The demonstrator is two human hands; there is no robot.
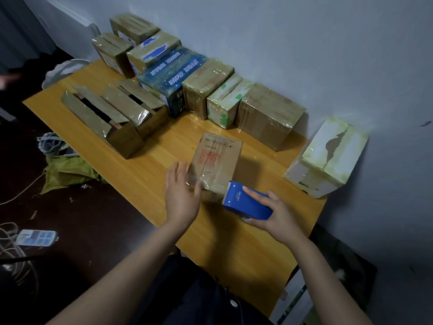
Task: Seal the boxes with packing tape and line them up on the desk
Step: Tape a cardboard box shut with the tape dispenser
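Box (pixel 216 160) between left fingers (pixel 182 171) and tape dispenser (pixel 246 204)

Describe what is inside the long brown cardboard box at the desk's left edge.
The long brown cardboard box shows only a dark gap between parted flaps; these hide any contents.
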